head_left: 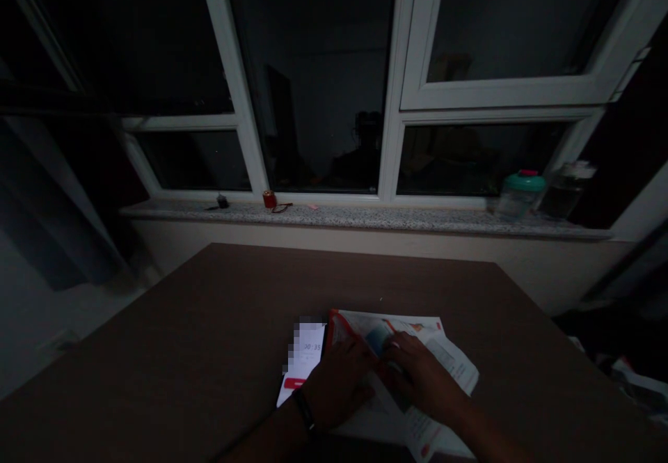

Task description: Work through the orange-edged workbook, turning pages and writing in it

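Observation:
A glossy printed sheet of paper (462, 365), white with red and blue patches, lies creased and partly folded on the dark table. My left hand (342, 376), with a dark band on the wrist, grips the folded paper near its red edge. My right hand (417, 372) has its fingers bent round a raised fold of the same sheet, close to the left fingertips. Dim light hides some of the fingers. Beside my left hand lies a lit phone (305, 355) showing a timer and a red button.
The brown table (234, 310) reaches toward a speckled stone windowsill (355, 218). On the sill stand a red jar (269, 199), a small dark bottle (222, 201), a clear container with a teal lid (523, 183) and another clear jar (566, 188). Curtains hang at left.

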Demonstrator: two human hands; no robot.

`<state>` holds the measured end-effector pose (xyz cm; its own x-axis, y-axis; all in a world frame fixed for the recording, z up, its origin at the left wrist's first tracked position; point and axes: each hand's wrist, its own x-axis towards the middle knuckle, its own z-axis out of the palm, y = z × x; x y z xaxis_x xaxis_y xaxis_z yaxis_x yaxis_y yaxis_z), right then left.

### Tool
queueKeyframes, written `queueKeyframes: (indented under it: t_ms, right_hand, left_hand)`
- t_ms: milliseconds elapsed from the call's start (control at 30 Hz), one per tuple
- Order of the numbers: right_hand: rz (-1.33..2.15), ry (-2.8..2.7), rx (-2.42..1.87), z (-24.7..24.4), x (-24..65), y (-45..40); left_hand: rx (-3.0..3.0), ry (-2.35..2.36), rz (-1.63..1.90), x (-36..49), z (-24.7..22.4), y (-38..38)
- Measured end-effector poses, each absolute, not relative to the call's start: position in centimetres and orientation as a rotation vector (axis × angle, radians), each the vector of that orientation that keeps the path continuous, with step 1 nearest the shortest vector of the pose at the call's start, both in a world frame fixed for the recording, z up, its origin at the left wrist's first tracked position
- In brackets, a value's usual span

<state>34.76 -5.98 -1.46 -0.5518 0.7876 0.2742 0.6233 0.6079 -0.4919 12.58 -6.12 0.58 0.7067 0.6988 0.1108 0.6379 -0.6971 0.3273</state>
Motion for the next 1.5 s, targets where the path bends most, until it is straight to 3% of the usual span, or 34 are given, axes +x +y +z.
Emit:
queueKeyframes:
  t_ms: [533,767,1033,1267,1500]
  right_hand:
    - [0.489,-2.524,-0.879,-0.5,37.1,-4.0]
    - [0.439,-2.394,-1.113,-0.9,36.2,-5.2]
    - [0.480,-2.455,-0.942,-1.5,36.0,-6.2]
    - [0.547,-2.334,-1.112,-1.5,34.4,-7.1]
    - [0.566,-2.439,-0.886,-1.0,36.8,-5.4]
  left_hand:
    - [2.629,1.141,0.303,12.6,1.1,-6.2]
    - [2.642,1.090,0.279,12.6,1.2,-6.5]
    - [2.646,1.187,0.351,12.3,0.5,-6.3]
    - [2.639,1.225,0.337,12.2,0.5,-6.2]
    - [2.617,1.206,0.283,12.6,1.0,-6.4]
